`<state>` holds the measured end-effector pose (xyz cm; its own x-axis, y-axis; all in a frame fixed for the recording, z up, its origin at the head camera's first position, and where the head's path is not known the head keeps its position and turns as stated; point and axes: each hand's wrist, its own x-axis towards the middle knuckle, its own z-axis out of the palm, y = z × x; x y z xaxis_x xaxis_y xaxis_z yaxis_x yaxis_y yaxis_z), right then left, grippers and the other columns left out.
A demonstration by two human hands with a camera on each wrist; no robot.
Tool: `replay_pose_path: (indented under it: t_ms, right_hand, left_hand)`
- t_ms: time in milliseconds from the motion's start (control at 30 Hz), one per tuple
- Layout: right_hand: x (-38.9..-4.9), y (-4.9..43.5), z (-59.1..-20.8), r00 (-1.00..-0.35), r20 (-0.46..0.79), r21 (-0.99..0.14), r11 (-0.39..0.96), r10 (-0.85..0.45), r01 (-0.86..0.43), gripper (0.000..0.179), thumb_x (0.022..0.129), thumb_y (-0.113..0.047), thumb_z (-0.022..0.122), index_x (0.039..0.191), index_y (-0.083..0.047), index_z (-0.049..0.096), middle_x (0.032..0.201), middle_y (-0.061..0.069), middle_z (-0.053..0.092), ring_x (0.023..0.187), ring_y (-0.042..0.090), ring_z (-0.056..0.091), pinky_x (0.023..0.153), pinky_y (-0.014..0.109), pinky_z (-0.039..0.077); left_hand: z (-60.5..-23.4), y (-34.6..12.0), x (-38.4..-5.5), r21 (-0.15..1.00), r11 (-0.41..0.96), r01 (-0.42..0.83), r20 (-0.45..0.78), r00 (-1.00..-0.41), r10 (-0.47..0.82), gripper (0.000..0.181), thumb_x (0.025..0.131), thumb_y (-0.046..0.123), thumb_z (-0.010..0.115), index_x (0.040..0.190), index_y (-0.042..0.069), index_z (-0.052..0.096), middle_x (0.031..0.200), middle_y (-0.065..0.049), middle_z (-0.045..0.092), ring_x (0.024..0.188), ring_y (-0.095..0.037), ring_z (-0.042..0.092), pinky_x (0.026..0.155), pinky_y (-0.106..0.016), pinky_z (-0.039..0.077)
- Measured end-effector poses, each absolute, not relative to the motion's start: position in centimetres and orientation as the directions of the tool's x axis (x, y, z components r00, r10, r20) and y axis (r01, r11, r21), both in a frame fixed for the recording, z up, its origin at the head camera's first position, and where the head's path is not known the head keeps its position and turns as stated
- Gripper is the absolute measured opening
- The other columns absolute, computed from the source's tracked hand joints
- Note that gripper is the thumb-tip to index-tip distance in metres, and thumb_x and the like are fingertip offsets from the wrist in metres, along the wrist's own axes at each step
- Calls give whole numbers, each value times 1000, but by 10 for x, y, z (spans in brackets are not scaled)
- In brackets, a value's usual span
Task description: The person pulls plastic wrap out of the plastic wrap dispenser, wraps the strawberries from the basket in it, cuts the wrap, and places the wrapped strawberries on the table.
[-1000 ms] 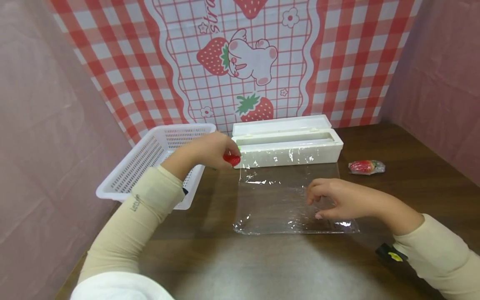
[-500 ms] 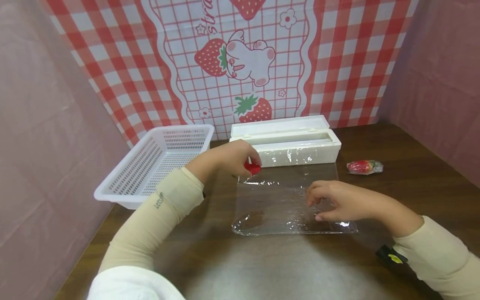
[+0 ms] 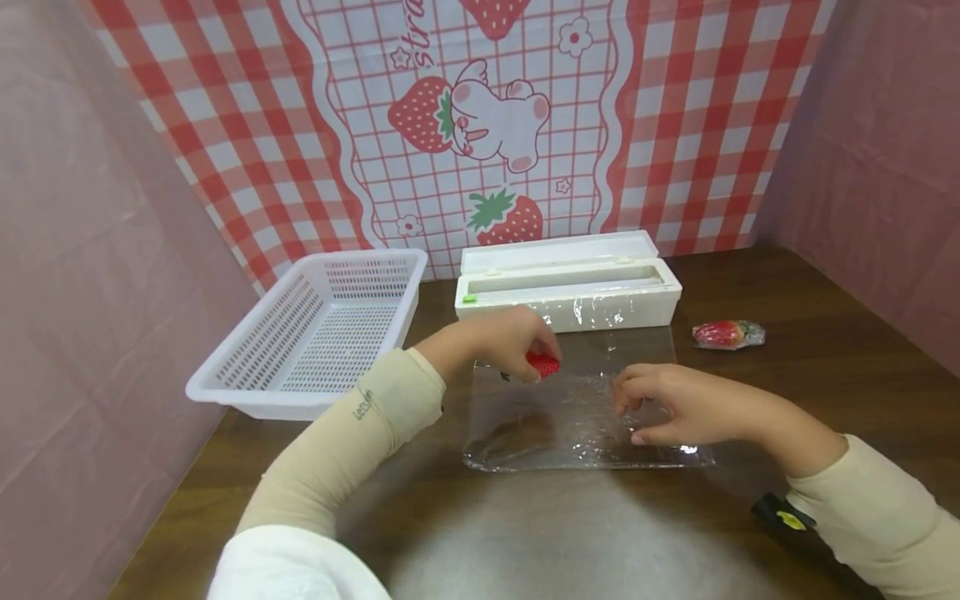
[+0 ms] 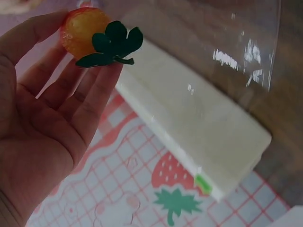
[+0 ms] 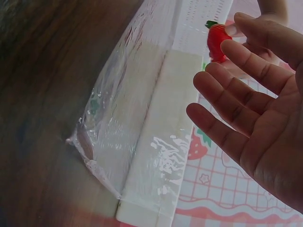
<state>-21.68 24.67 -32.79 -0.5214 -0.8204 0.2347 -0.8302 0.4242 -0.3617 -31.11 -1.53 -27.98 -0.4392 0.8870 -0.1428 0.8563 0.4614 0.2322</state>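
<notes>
My left hand (image 3: 504, 340) pinches a red strawberry (image 3: 543, 364) between thumb and fingers, over the sheet of cling film (image 3: 540, 417). In the left wrist view the strawberry (image 4: 84, 33) shows an orange-yellow end and dark green leaves (image 4: 113, 45). My right hand (image 3: 686, 403) hovers at the right part of the film, fingers relaxed and holding nothing; the right wrist view shows the same hand (image 5: 255, 104) with its fingers spread. The film runs toward me from a white cling film box (image 3: 577, 307) whose lid stands up at the back.
A white plastic basket (image 3: 408, 321) with slotted walls stands at the left. On the right of the brown table (image 3: 810, 400) lies a strawberry wrapped in film (image 3: 727, 334). A red checked cloth (image 3: 690, 125) hangs behind, and pink cloth covers both sides.
My left hand has carried the strawberry from beside the basket, right and toward me, to above the film. The right hand has stayed nearly still.
</notes>
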Motion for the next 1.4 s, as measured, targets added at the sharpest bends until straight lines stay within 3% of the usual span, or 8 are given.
replay_pose_path:
  t_ms: [167, 433, 767, 1133, 1400]
  right_hand:
    - [-217, 246, -329, -540, 210, -372, 444, -815, -815, 24, 80, -15, 79, 100, -15, 67, 104, -9, 58, 87, 12, 60, 74, 35, 56]
    - [-217, 246, -328, -535, 201, -383, 437, -821, -814, 24, 80, -16, 79, 100, -15, 67, 103, -10, 58, 87, 13, 60, 75, 35, 56]
    - [-217, 245, -330, -501, 236, -365, 402, -833, -840, 24, 79, -14, 80, 99, -14, 66, 100, -11, 57, 85, 12, 58, 72, 33, 54]
    - [-215, 248, -329, -540, 203, -370, 446, -817, -815, 24, 80, -18, 80, 100, -15, 68, 101, -10, 59, 86, 11, 59, 73, 34, 55]
    - [-213, 251, -326, -564, 168, -367, 480, -809, -797, 24, 79, -17, 81, 99, -16, 68, 99, -10, 59, 86, 13, 60, 74, 34, 55]
  left_hand:
    - [-297, 2, -309, 205, 395, 895, -152, -370, 917, 31, 79, 15, 75, 110, 9, 72, 99, 1, 72, 88, -9, 64, 73, -16, 49]
    - [-316, 26, -300, 213, 351, 912, -174, -319, 932, 31, 79, 18, 76, 108, 9, 72, 96, 1, 71, 84, -7, 62, 71, -14, 47]
    - [-325, 41, -297, 182, 413, 892, -240, -367, 899, 34, 79, 21, 78, 111, 11, 71, 98, 4, 70, 86, -7, 60, 72, -15, 46]
    - [-329, 45, -296, 180, 409, 895, -252, -360, 898, 34, 80, 24, 78, 111, 11, 72, 98, 3, 70, 87, -6, 61, 74, -13, 46]
    - [-313, 29, -294, 117, 421, 900, -218, -390, 895, 40, 82, 26, 75, 119, 10, 69, 112, 0, 70, 100, -12, 62, 86, -19, 47]
